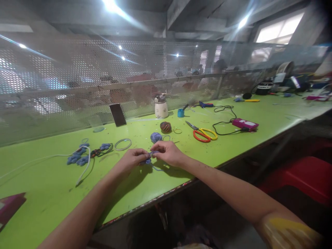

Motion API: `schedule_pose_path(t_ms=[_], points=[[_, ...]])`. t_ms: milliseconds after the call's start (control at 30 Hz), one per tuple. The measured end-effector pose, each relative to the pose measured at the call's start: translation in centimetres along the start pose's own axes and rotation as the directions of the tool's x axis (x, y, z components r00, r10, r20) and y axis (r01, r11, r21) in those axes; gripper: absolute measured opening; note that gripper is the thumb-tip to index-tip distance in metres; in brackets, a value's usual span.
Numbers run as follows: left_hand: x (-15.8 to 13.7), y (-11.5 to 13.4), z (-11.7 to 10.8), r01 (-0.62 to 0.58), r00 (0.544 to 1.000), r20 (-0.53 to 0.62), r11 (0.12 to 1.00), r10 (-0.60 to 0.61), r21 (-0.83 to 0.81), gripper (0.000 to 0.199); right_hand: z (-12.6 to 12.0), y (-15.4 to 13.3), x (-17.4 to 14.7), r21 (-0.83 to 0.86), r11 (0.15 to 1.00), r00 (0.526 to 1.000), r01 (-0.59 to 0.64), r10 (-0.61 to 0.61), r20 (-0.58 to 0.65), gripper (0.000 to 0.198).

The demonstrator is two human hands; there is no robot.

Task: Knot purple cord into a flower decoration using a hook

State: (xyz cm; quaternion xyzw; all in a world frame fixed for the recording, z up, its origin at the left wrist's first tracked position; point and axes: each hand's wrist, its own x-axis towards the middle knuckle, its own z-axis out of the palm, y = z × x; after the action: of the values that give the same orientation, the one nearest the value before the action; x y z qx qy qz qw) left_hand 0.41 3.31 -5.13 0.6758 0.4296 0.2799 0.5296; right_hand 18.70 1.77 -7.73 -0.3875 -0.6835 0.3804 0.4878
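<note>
My left hand (135, 159) is closed, pinching a small piece of blue yarn work (148, 161) above the green table. My right hand (167, 152) meets it from the right, its fingers pinched on the same yarn piece; whether a hook or needle is among them I cannot make out. A loose yarn tail hangs below the fingers. Just behind the hands lies a ball of blue yarn (156, 137), and past it a dark multicoloured yarn ball (165, 127). Several finished-looking blue yarn pieces (77, 156) lie to the left, beside a white cable (89, 159).
Scissors with red and yellow handles (203, 135) lie to the right, near a pink box (245, 124) with a black cord. A phone (118, 114) leans at the back by a white bottle (161, 108) and a blue pot (181, 112). A ring (123, 144) lies left. Perforated metal screen (145, 76) behind.
</note>
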Motion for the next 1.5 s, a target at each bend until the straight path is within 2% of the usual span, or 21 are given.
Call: schedule_pose_path(t_ms=[200,367,467,567,633,733,933,1067,1200,1367,1500], points=[[-0.4,0.2,0.3,0.050,0.991,0.129,0.997,-0.042,-0.059,0.019,0.1,0.3,0.2,0.001,1.000,1.000,0.012,-0.012,-0.027,0.014],[-0.2,-0.3,0.1,0.056,0.986,0.162,0.998,-0.049,-0.039,0.015,0.2,0.2,0.1,-0.008,1.000,0.999,0.020,-0.020,-0.025,0.013],[-0.1,-0.4,-0.1,0.070,0.987,0.153,0.994,-0.056,-0.085,0.015,-0.2,0.1,0.0,-0.006,1.000,1.000,0.025,-0.025,-0.001,0.016],[-0.2,-0.3,-0.2,0.090,0.987,0.142,0.987,-0.070,-0.136,0.014,-0.7,-0.6,-0.3,-0.086,0.983,0.985,0.164,-0.158,0.072,0.033],[-0.3,-0.2,-0.3,0.095,0.986,0.149,0.983,-0.072,-0.156,0.013,-1.0,-1.1,-0.5,-0.184,0.928,0.944,0.324,-0.303,0.132,0.045],[-0.4,0.1,-0.4,0.114,0.982,0.169,0.975,-0.081,-0.191,0.015,-0.8,-1.5,-0.8,-0.270,0.839,0.880,0.473,-0.438,0.184,0.038],[-0.7,0.4,-0.5,0.138,0.978,0.187,0.963,-0.095,-0.230,0.008,-0.2,-0.7,-0.7,-0.221,0.885,0.912,0.409,-0.394,0.113,0.012],[-0.7,0.3,-0.2,0.139,0.980,0.178,0.949,-0.091,-0.283,0.013,-0.3,-0.7,-0.6,-0.246,0.885,0.919,0.394,-0.384,0.088,0.004],[-0.8,0.4,0.0,0.106,0.988,0.141,0.955,-0.069,-0.277,0.020,-0.4,-0.9,-0.7,-0.325,0.837,0.896,0.440,-0.435,0.094,0.004],[-0.8,0.7,0.0,0.100,0.977,0.208,0.974,-0.057,-0.202,0.018,-0.4,-0.7,-0.8,-0.392,0.821,0.904,0.416,-0.419,0.080,0.005],[-0.7,0.5,0.0,0.069,0.982,0.186,0.989,-0.045,-0.129,0.015,-0.4,-0.4,-0.8,-0.429,0.790,0.894,0.438,-0.431,0.119,0.008]])
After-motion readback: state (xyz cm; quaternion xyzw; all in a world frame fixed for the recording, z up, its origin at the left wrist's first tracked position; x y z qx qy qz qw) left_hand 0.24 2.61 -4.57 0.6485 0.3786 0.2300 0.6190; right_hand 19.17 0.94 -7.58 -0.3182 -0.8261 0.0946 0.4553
